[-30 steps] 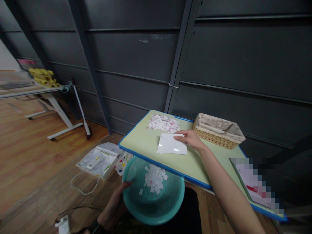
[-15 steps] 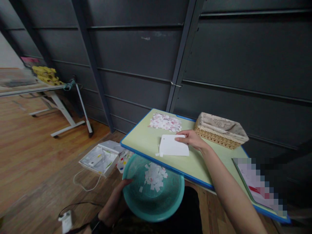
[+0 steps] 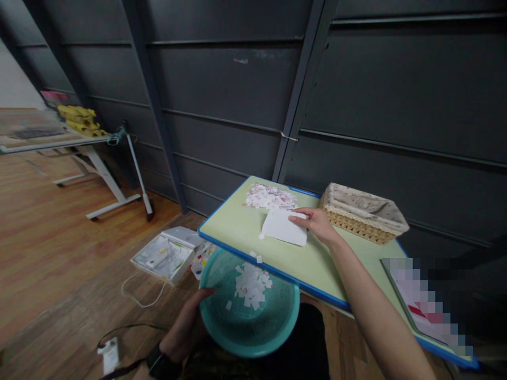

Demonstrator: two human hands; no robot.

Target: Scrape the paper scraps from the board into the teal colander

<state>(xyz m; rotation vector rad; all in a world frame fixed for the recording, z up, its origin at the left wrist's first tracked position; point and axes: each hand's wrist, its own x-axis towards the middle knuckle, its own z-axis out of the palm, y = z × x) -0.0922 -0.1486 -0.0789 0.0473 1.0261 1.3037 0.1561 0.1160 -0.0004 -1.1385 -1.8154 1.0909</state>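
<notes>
My right hand (image 3: 315,224) grips a flat white scraper (image 3: 282,227), fingers closed on its right side, tilted low over the pale green table (image 3: 317,266). Just beyond the scraper lies a pile of small paper pieces (image 3: 270,196). A few loose white scraps (image 3: 259,259) lie at the blue front edge. Below that edge, my left hand (image 3: 193,310) is closed on the left rim of a teal plastic colander (image 3: 263,349), its fingers partly hidden under it. Inside the colander sits a heap of white paper scraps (image 3: 252,285).
A cloth-lined wicker basket (image 3: 358,226) stands at the table's back right, with a partly blurred tablet-like panel (image 3: 423,306) at the right end. On the floor at left are an open white box (image 3: 164,258) and a cabled white adapter (image 3: 109,356).
My right hand has moved the scraper away from the front edge, towards the pile, and tilted it. Several scraps have shifted at the edge. My left hand still holds the colander.
</notes>
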